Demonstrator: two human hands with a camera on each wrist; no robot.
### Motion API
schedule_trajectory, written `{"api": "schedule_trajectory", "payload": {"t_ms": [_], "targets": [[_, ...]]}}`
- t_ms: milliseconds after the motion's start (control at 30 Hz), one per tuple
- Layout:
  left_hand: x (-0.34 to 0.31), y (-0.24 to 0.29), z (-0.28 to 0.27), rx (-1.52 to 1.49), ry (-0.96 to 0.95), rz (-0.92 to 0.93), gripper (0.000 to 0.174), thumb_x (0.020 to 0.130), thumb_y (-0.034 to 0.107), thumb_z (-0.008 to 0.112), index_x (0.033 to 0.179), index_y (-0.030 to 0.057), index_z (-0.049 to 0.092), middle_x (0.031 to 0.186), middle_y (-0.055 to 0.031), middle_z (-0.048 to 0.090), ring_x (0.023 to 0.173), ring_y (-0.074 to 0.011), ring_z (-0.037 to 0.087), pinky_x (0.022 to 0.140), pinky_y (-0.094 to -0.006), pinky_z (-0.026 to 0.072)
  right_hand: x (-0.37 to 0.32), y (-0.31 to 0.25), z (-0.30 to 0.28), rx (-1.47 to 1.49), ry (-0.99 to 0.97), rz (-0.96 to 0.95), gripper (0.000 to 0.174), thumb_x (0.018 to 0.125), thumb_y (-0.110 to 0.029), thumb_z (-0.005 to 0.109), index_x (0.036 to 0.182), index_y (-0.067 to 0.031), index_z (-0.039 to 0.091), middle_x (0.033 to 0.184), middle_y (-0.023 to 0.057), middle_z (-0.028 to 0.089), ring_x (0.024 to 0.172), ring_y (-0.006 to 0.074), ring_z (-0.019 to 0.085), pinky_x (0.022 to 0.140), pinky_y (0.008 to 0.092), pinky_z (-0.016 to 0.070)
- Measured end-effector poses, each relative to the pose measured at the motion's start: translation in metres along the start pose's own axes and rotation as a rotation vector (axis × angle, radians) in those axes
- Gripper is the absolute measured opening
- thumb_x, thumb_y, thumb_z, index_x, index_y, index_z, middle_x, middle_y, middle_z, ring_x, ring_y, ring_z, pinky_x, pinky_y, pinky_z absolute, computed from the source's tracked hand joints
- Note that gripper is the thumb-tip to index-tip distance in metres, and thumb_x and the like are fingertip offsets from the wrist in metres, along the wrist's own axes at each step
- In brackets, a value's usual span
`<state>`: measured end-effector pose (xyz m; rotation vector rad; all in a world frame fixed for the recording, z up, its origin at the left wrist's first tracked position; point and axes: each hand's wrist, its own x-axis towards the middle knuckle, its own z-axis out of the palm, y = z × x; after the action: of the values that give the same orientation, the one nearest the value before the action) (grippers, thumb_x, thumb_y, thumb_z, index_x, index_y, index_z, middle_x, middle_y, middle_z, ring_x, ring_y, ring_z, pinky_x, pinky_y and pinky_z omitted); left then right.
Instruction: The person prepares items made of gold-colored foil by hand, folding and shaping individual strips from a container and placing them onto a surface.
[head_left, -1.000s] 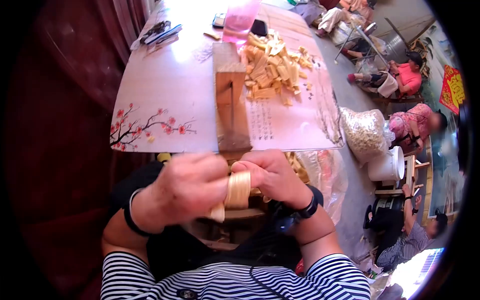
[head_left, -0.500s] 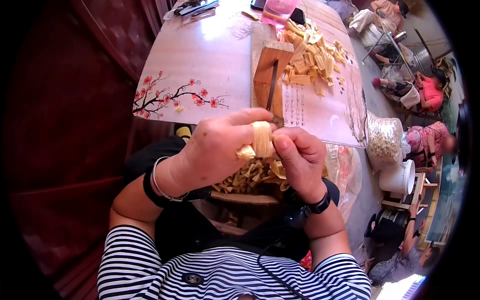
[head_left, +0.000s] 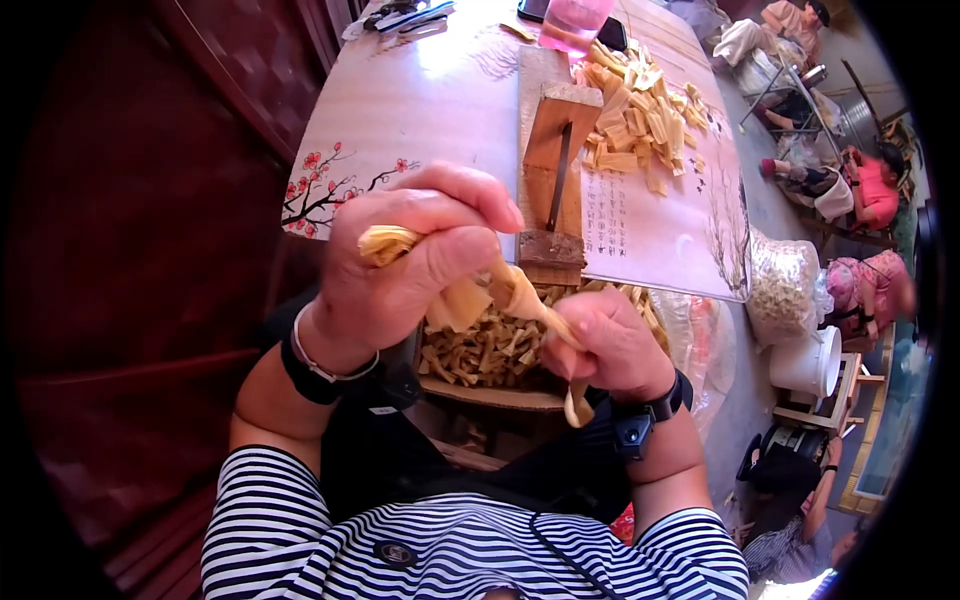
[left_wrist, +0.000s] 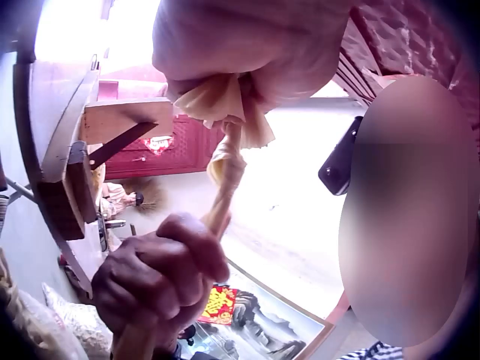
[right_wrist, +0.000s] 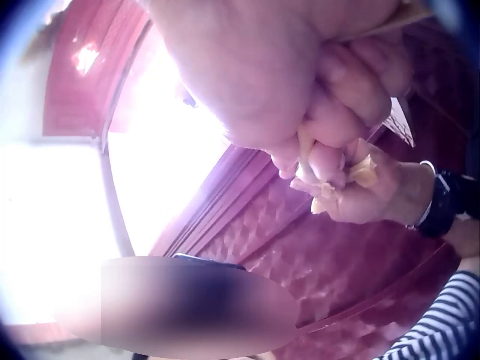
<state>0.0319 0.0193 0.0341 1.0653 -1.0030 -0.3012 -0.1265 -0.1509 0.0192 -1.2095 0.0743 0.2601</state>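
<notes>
A pale yellow, pliable strip (head_left: 522,300) stretches between the two hands in the head view, wound and twisted narrow along its middle. My left hand (head_left: 415,250) grips its bunched end, with a folded tip poking out above the thumb and a flared part below. Lower and to the right, my right hand (head_left: 610,340) pinches the thin end, whose tail hangs under the fingers. In the left wrist view the twisted length (left_wrist: 225,169) runs taut from the flared folds down to the right fist (left_wrist: 161,274). Below the hands, a cardboard box (head_left: 490,398) holds many small yellow pieces (head_left: 480,350).
A wooden stand with a dark metal bar (head_left: 560,185) sits at the table's near edge. Beside it lies a heap of flat yellow strips (head_left: 640,115), with a pink cup (head_left: 575,25) behind. Several people sit at the right near a white bucket (head_left: 805,362) and a full bag (head_left: 785,290).
The strip was wrapped in a broad band over the left fingers; now it is drawn into a narrow twist. The left hand has turned and lifted, while the right hand has pulled away rightward and down.
</notes>
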Motion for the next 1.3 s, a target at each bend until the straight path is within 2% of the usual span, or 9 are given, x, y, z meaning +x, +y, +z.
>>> {"api": "schedule_trajectory", "payload": {"t_ms": [133,267,400,600,767,900,1067,1233,1300], "targets": [[0.004,-0.023,-0.004,0.132,0.002,0.043,0.019,0.092,0.017,0.061,0.093,-0.0024,0.062,0.091,-0.012,0.064,0.073,-0.0107,0.06,0.06,-0.0222,0.0468,0.007,0.002,0.003,0.178,0.161,0.041,0.049,0.099,-0.043,0.047,0.074,-0.004,0.06,0.055,-0.0037,0.04,0.048,0.0051,0.03,0.046,0.021,0.0239],[0.002,-0.009,0.003,-0.127,-0.259,-0.445,0.028,0.086,0.025,0.071,0.096,0.0005,0.063,0.079,-0.0041,0.065,0.058,-0.0057,0.055,0.051,-0.0193,0.0439,0.011,0.0,0.001,0.173,0.161,0.134,0.042,0.097,-0.04,0.054,0.078,-0.0036,0.062,0.056,-0.0042,0.042,0.048,0.0051,0.03,0.046,0.0205,0.0239],[-0.002,-0.012,0.004,-0.143,-0.138,-0.572,0.006,0.085,0.006,0.066,0.09,0.0027,0.062,0.069,0.0003,0.061,0.057,-0.0036,0.053,0.051,-0.0182,0.0422,0.011,-0.01,0.006,-0.006,0.406,0.057,0.027,0.092,-0.028,0.064,0.081,-0.0035,0.064,0.061,-0.0051,0.05,0.053,0.0024,0.038,0.048,0.0188,0.0282],[0.009,-0.042,0.016,0.17,0.066,-0.363,0.006,0.085,0.008,0.065,0.087,0.0033,0.061,0.067,-0.0027,0.062,0.062,-0.0075,0.058,0.056,-0.0244,0.0459,0.028,-0.006,-0.022,-0.627,0.845,-0.464,0.012,0.088,-0.013,0.07,0.085,-0.0022,0.064,0.07,-0.0025,0.062,0.06,0.0022,0.051,0.051,0.0185,0.0371],[0.014,-0.065,0.02,0.471,0.185,-0.321,0.016,0.086,0.015,0.067,0.083,0.0016,0.059,0.064,-0.0078,0.062,0.057,-0.012,0.059,0.056,-0.0281,0.0472,0.044,0.005,-0.044,-1.035,1.034,-0.379,0.011,0.084,-0.007,0.073,0.081,-0.0024,0.063,0.062,-0.0007,0.056,0.056,0.0045,0.048,0.051,0.0207,0.0386],[0.004,-0.058,0.011,0.557,0.142,-0.29,0.022,0.088,0.018,0.067,0.077,0.0008,0.06,0.064,-0.0086,0.061,0.056,-0.0134,0.058,0.054,-0.0279,0.0453,0.031,0.01,-0.041,-0.699,0.956,-0.499,0.01,0.08,-0.003,0.073,0.081,-0.0048,0.063,0.065,0.0084,0.061,0.056,0.0156,0.058,0.05,0.0265,0.0439],[-0.008,-0.034,0.04,0.241,0.062,-0.089,0.016,0.089,0.012,0.063,0.081,-0.0026,0.064,0.074,-0.0117,0.062,0.061,-0.0162,0.056,0.057,-0.0281,0.0449,0.023,-0.004,-0.009,-1.164,0.469,-0.875,0.013,0.076,-0.008,0.075,0.08,-0.008,0.063,0.066,0.006,0.059,0.055,0.0204,0.059,0.048,0.0297,0.045],[-0.016,-0.02,0.047,-0.041,-0.457,-1.077,0.02,0.088,0.016,0.061,0.078,-0.0013,0.064,0.067,0.001,0.062,0.06,-0.0064,0.054,0.054,-0.0255,0.0461,0.018,-0.012,-0.009,-1.0,0.176,-0.994,0.02,0.08,-0.021,0.074,0.08,-0.0058,0.061,0.06,0.0047,0.058,0.047,0.0197,0.054,0.045,0.0297,0.0398],[-0.011,-0.011,0.048,-0.158,-0.821,-0.997,0.019,0.086,0.02,0.068,0.082,0.0014,0.069,0.071,0.0003,0.065,0.067,-0.0072,0.061,0.06,-0.0259,0.0498,0.015,-0.012,-0.015,-0.932,0.159,-0.946,0.022,0.086,-0.024,0.068,0.078,-0.005,0.062,0.06,0.006,0.058,0.048,0.019,0.053,0.046,0.0285,0.039]]}}
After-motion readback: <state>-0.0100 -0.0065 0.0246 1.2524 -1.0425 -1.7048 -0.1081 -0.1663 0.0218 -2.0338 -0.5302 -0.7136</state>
